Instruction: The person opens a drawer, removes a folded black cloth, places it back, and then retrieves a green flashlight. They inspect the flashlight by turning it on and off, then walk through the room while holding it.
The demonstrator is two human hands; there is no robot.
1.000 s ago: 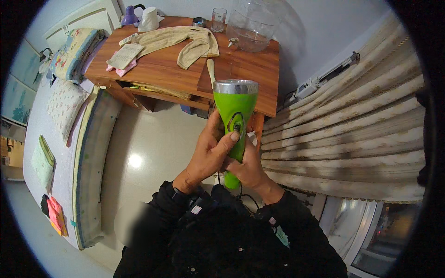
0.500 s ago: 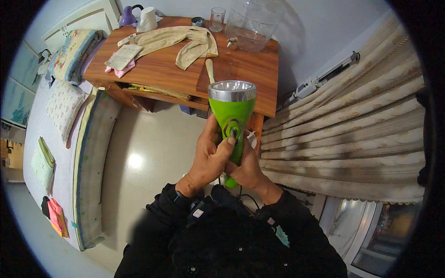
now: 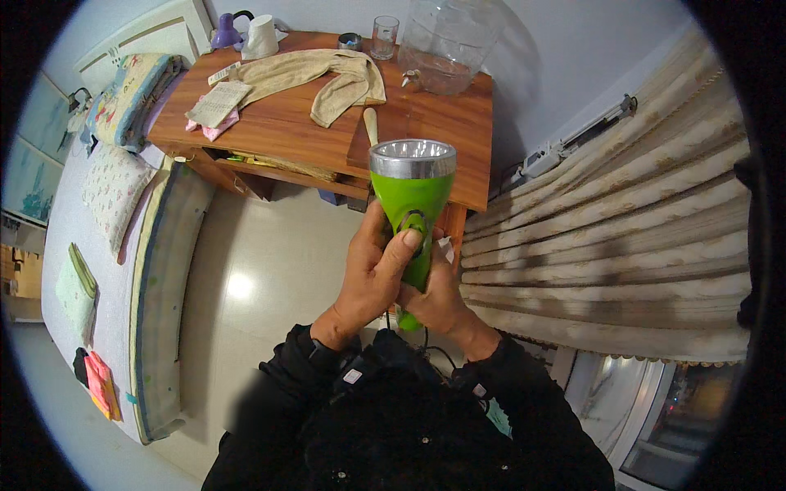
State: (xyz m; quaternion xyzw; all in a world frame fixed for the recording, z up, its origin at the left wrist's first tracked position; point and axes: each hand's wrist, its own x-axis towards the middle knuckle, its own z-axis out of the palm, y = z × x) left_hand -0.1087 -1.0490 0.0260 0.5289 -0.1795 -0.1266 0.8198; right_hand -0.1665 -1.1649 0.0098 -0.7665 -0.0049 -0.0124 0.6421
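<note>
A green flashlight (image 3: pixel 413 192) with a wide silver head stands nearly upright before me, its lens end away from me. My left hand (image 3: pixel 370 274) grips the body from the left, and its thumb lies over the switch area. Lower down, my right hand (image 3: pixel 442 299) is wrapped round the handle from the right. The green tail end pokes out below both hands. Whether the lamp is lit I cannot tell.
Beyond the flashlight is a wooden desk (image 3: pixel 286 106) bearing a beige towel (image 3: pixel 286 69), a glass (image 3: pixel 385 37), a clear water container with a tap (image 3: pixel 446 61) and a purple lamp (image 3: pixel 227 31). A bed (image 3: pixel 106 303) lies left; a curtain (image 3: pixel 606 262) hangs right.
My left thumb has shifted up and to the right over the switch, now covering more of it. Both hands keep their hold on the flashlight.
</note>
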